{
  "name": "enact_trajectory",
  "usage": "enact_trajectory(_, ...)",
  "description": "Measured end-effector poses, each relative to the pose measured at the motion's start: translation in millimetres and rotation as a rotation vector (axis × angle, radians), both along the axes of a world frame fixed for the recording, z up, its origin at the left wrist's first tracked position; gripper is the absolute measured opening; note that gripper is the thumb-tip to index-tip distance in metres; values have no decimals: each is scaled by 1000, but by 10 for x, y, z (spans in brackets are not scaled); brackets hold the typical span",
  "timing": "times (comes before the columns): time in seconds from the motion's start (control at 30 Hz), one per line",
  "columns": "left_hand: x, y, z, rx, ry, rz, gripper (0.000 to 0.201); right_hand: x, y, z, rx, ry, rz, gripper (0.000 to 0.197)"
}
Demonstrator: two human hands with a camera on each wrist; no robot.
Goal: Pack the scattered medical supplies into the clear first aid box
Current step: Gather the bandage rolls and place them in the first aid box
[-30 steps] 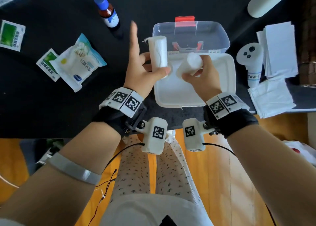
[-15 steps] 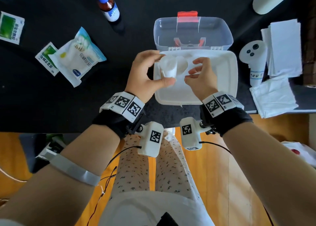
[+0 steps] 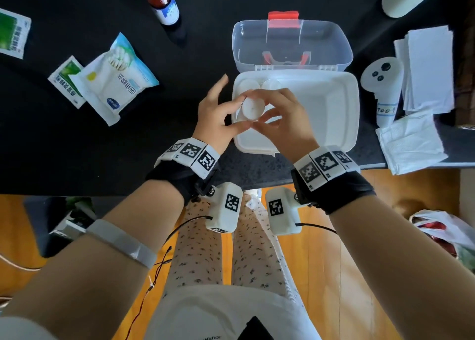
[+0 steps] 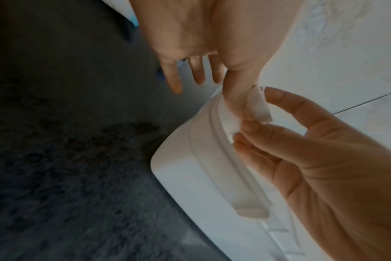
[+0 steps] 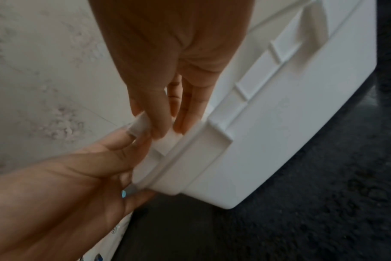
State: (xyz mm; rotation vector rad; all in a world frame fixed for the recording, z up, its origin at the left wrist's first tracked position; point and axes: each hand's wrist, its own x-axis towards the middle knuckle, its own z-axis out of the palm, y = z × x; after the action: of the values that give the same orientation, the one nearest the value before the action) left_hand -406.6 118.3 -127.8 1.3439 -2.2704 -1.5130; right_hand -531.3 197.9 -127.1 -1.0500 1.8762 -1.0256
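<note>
The first aid box has a white base (image 3: 356,113) and a clear lid (image 3: 290,44) standing open behind it, with a red latch (image 3: 282,18) on top. Two white bandage rolls (image 3: 248,86) (image 3: 271,85) stand in the base's far left corner. A third bandage roll (image 3: 249,108) (image 4: 260,106) (image 5: 143,126) is held end-on over the base's left side. My left hand (image 3: 240,116) pinches it with thumb and forefinger, its other fingers straight. My right hand (image 3: 264,110) curls its fingers round the roll from the right.
On the black table to the left lie a cotton swab bag (image 3: 115,80), a green sachet (image 3: 65,80) and a green packet (image 3: 11,36). A blue-capped brown bottle (image 3: 163,2) stands behind them. A white controller (image 3: 383,82) and folded white sheets (image 3: 426,69) lie on the right.
The roll from my right hand now stands in the box. My left hand brought its roll down over the box's left side, and my right hand has joined it on that roll.
</note>
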Motion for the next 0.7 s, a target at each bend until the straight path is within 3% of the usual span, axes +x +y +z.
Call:
enact_trajectory(0.1, 31, 20, -10, 91, 21, 13, 58, 66, -50, -44, 18, 92, -13, 35)
enact_trajectory(0.2, 62, 13, 22, 150, 49, 50, 74, 110, -76, -105, 82, 201, 3, 23)
enact_trajectory(0.37, 105, -16, 77, 401, 137, 198, 92, 160, -55, -183, 108, 244, 6, 21)
enact_trajectory(0.53, 130, -35, 99, 536, 151, 270, 90, 136, -42, -82, 150, 243, 58, 29)
enact_trajectory(0.7, 266, -192, 180, 545, 127, 300, 79, 112, -105, 100, 201, 276, 39, 37)
